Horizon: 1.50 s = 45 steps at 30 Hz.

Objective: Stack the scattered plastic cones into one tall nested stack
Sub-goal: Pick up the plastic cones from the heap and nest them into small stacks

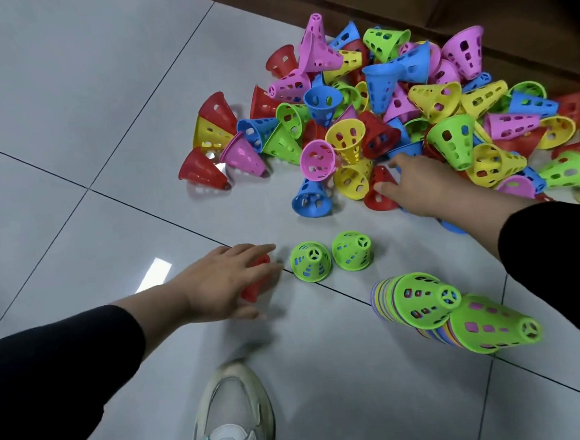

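— Where did we have our hands at that moment?

— Our left hand (229, 280) was low over the pale tiled floor (69, 132), at about eight o'clock from the middle of the view, fingers curled around a red cone (256, 284) that stood wide end down. Only the cone's edges showed under the palm, yet the grip on it was plain.

— And the other one?

— Our right hand (427, 186) reached out to about two o'clock, to the near edge of the heap of cones (394, 109). Thumb and forefinger were spread around a second red cone (381, 191) lying there, touching its sides. Whether we had actually closed on it, we couldn't tell.

— Where were the cones themselves?

— Most lay in that jumbled heap, red, yellow, blue, pink and green, tipped every way, running from twelve o'clock round to three against a dark wooden base (473, 7). A blue cone (311, 201) stood at the heap's near edge, just beside a yellow cone (351, 181).

— Anything already set apart?

— Two green cones (332, 258) stood side by side, wide end down, just right of our left hand. At four to five o'clock we saw two nested stacks (453, 311), many-coloured rims showing, each capped with a green cone and leaning towards us in the wide lens.

— And below?

— A pale shoe (231, 413) at six o'clock, on the tiles.
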Tool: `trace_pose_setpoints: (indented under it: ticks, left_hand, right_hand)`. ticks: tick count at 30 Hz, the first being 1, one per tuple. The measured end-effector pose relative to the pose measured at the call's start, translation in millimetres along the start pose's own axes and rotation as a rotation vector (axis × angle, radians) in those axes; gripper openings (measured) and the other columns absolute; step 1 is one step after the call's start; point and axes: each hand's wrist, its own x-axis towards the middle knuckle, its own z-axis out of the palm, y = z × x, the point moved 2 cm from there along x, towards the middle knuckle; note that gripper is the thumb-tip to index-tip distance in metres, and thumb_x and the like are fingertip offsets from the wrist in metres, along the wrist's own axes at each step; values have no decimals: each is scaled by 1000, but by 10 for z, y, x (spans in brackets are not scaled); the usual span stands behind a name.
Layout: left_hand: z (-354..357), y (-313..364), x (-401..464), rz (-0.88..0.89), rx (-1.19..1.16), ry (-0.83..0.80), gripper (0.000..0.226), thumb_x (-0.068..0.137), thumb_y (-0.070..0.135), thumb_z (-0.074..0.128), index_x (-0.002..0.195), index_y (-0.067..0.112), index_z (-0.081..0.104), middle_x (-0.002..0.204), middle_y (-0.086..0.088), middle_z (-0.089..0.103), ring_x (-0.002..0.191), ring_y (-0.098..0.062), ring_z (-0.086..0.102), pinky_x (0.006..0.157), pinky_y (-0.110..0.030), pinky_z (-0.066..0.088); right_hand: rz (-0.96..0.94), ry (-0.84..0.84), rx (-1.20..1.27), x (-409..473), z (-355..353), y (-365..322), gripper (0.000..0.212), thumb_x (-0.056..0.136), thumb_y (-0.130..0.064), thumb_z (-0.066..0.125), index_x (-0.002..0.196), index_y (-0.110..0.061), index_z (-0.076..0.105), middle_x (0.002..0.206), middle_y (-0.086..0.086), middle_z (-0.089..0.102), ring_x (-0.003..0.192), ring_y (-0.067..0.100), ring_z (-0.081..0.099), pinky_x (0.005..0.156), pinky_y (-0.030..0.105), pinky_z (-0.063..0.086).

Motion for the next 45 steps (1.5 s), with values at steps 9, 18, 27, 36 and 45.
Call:
trace_pose_setpoints:
  ticks: [9,18,27,36,45]
  left_hand:
    - [145,182,218,-578,-212,100,57,83,42,58,133,28,37,118,-5,49,104,-30,54,81,-40,53]
    - [-111,22,269,-737,-666,240,69,83,39,72,144,28,42,120,-3,56,104,-21,59,92,-33,48]
    - [-574,704,399,-353,-865,652,57,85,26,76,135,32,49,118,11,50,112,0,51,95,-17,45]
    - [-373,642,572,-366,-681,524,54,90,52,61,135,24,51,134,6,47,122,-4,45,105,-14,33]
    - [-605,44,1431,-865,-669,241,79,86,69,54,137,10,45,125,-11,61,108,-27,61,88,-41,53]
  right_hand:
    - [198,-43,91,255,219,-110,63,95,-49,55,131,1,42,129,23,55,119,41,54,86,38,43]
    - [264,-185,245,62,232,-144,61,78,-35,74,126,-7,48,107,15,60,88,33,62,70,38,56]
    - [-253,-159,585,-671,-277,-252,54,71,-40,85,114,-37,52,107,-10,64,97,6,62,81,25,52]
    - [-105,-167,519,-427,-52,-136,51,83,-51,71,124,-27,53,119,-5,60,107,12,59,87,32,50]
    - [428,-285,941,192,132,-318,57,96,-56,50,138,-18,44,120,17,58,99,35,64,88,47,57]
